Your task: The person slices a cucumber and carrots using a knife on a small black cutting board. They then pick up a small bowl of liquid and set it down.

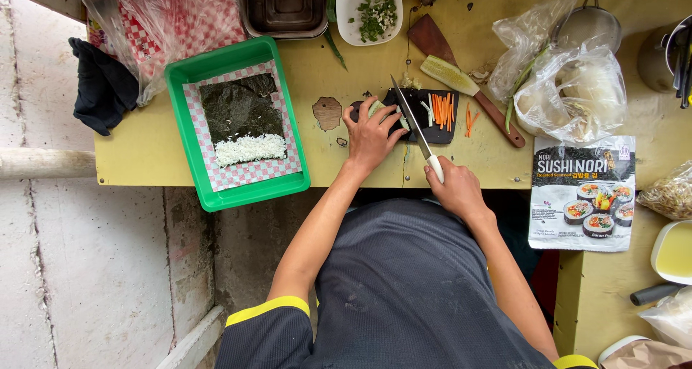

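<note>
My left hand (371, 132) presses a pale green cucumber piece (378, 109) down on a small black cutting board (427, 132). My right hand (454, 187) grips the white handle of a long knife (408, 117), whose blade lies across the board beside my left fingers. Orange carrot sticks (444, 109) and thin cucumber strips lie on the right half of the board. A halved cucumber (448, 75) rests on a wooden spatula (461, 77) just behind the board.
A green tray (189, 160) at left holds checkered paper, a seaweed sheet (241, 108) and white rice (251, 150). Behind are a metal tin (286, 9) and a bowl of chopped greens (369, 10). Plastic bags (569, 88) and a seaweed packet (582, 194) lie right.
</note>
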